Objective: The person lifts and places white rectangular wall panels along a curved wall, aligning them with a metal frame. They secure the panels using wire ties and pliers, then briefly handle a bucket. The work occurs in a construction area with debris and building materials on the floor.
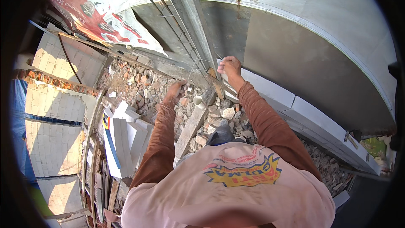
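Note:
My left hand (174, 91) reaches low over the rubble, its fingers drawn together by the lower end of a thin pale line (193, 67), perhaps string or wire. Whether the fingers grip that line is too small to make out. Higher and to the right, my right hand (230, 68) is curled with fingertips pressed together, over the end of the white block wall (270, 88). Anything inside that pinch is hidden. Between the hands rise a grey post (196, 21) and a rebar cage (175, 19). Short wooden pieces (217, 88) stand at the post's foot.
A white pipe end (199, 100) sticks up beside a concrete beam (190, 130). Broken brick and stone rubble (141, 82) covers the ground. White blocks (120, 143) with a blue-edged tool (112, 143) are stacked at left. A torn red-and-white banner (105, 14) hangs at upper left.

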`<state>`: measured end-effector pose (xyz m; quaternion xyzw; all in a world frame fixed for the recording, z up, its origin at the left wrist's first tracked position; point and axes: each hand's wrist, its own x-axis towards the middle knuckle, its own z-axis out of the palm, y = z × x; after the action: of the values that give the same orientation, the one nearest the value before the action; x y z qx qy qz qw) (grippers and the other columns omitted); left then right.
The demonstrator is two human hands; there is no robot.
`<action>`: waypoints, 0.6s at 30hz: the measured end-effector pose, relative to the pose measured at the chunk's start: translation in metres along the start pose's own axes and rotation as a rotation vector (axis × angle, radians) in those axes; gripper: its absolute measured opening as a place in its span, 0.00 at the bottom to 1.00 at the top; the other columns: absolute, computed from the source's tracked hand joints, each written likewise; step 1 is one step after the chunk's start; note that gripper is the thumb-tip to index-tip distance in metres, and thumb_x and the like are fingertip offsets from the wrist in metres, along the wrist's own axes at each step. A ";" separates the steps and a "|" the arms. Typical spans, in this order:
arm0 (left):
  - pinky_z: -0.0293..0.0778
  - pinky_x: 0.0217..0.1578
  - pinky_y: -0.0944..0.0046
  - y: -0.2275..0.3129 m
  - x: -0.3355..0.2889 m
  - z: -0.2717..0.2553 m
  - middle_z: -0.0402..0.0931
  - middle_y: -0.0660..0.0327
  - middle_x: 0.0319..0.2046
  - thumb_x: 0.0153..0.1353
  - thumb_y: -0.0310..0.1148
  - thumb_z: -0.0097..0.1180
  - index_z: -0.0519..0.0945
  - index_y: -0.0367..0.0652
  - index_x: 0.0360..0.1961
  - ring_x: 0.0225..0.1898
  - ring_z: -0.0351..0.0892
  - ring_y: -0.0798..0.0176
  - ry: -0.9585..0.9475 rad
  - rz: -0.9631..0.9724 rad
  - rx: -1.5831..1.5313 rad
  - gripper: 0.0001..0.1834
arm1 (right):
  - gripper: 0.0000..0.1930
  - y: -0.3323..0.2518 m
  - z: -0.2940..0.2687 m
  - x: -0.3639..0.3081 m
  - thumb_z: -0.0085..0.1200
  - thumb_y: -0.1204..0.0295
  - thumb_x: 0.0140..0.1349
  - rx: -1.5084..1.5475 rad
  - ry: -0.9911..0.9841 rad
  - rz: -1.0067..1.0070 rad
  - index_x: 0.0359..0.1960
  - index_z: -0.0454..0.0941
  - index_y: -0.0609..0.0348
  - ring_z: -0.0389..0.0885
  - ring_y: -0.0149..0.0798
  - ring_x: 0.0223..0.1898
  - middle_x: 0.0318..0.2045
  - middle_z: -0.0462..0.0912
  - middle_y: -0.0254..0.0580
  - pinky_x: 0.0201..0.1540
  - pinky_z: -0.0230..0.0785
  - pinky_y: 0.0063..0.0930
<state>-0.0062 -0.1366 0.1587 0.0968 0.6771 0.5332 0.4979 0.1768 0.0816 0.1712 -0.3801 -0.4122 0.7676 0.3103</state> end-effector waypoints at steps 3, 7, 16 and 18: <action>0.60 0.17 0.76 -0.009 -0.016 -0.001 0.72 0.71 0.21 0.68 0.37 0.55 0.78 0.44 0.34 0.17 0.64 0.77 -0.060 -0.013 -0.214 0.09 | 0.08 0.004 0.018 0.019 0.47 0.80 0.65 0.104 0.047 0.004 0.45 0.71 0.65 0.81 0.41 0.31 0.35 0.78 0.49 0.36 0.84 0.37; 0.62 0.17 0.79 -0.022 -0.033 0.011 0.74 0.71 0.25 0.70 0.37 0.54 0.77 0.44 0.38 0.19 0.67 0.81 -0.154 -0.051 -0.530 0.08 | 0.07 0.039 0.035 0.008 0.48 0.81 0.62 0.057 -0.033 -0.008 0.41 0.73 0.66 0.82 0.39 0.26 0.31 0.79 0.45 0.33 0.82 0.35; 0.72 0.28 0.75 -0.056 -0.014 0.052 0.78 0.69 0.31 0.69 0.37 0.53 0.77 0.46 0.42 0.27 0.76 0.75 -0.386 -0.136 -0.784 0.07 | 0.13 0.078 0.077 -0.054 0.51 0.69 0.69 -0.253 -0.049 0.042 0.45 0.80 0.68 0.80 0.32 0.27 0.34 0.84 0.43 0.28 0.75 0.26; 0.76 0.33 0.71 -0.061 -0.007 0.044 0.80 0.66 0.34 0.69 0.36 0.52 0.78 0.44 0.44 0.32 0.79 0.71 -0.326 -0.137 -0.781 0.08 | 0.12 0.072 0.077 -0.054 0.51 0.69 0.69 -0.344 -0.025 0.085 0.43 0.81 0.67 0.80 0.31 0.25 0.31 0.84 0.41 0.26 0.73 0.25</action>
<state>0.0560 -0.1389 0.1155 -0.0613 0.3416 0.6931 0.6318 0.1285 -0.0250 0.1542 -0.4351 -0.5248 0.7030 0.2026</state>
